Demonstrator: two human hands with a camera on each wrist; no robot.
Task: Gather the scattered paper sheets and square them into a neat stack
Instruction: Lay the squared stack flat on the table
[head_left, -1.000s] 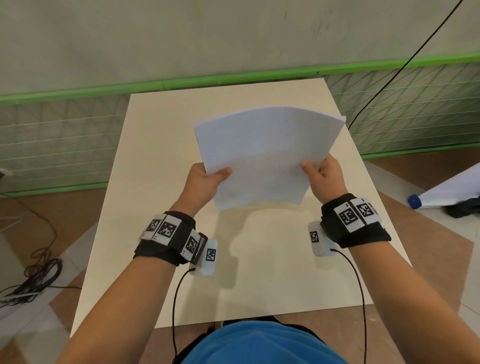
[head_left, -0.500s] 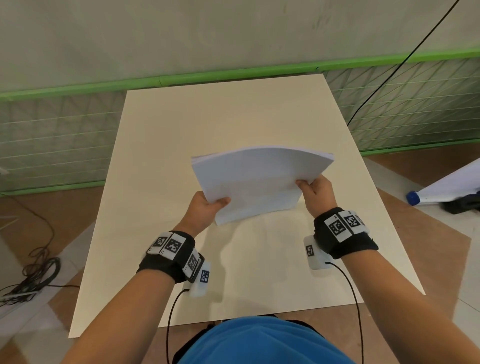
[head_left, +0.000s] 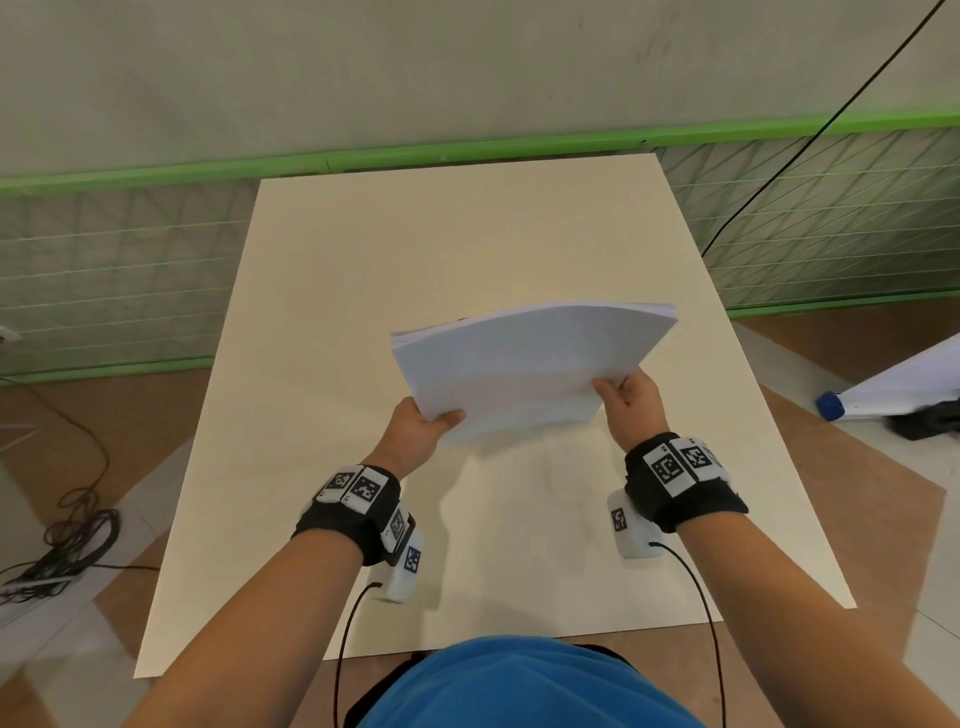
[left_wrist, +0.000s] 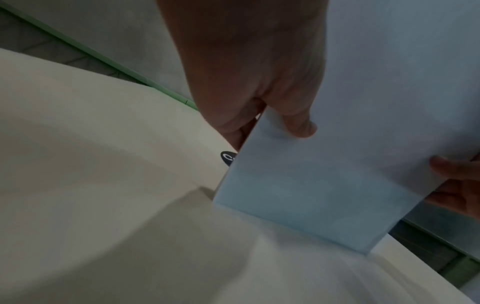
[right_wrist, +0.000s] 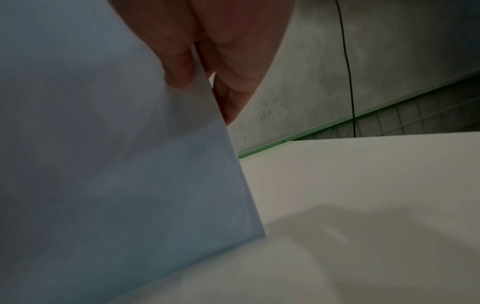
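Note:
A stack of white paper sheets (head_left: 530, 364) stands tilted, its near edge down on the cream table (head_left: 363, 260), its far edge bowed upward. My left hand (head_left: 423, 423) pinches the stack's left side, thumb on top. My right hand (head_left: 626, 397) pinches the right side the same way. In the left wrist view the stack (left_wrist: 337, 174) has a lower corner touching the table, with my thumb (left_wrist: 298, 125) on its face. The right wrist view shows the stack (right_wrist: 116, 164) with fingers (right_wrist: 182, 67) on either side of its edge.
Behind the table runs a green-railed mesh fence (head_left: 104, 270) under a grey wall. A black cable (head_left: 810, 145) hangs at the right. Coiled cables (head_left: 62, 540) lie on the floor at the left. A white object with a blue cap (head_left: 883, 384) lies on the floor at the right.
Both hands have brought the stack down from chest height and away from me, until its lower edge reaches the table. The grip on both sides is unchanged.

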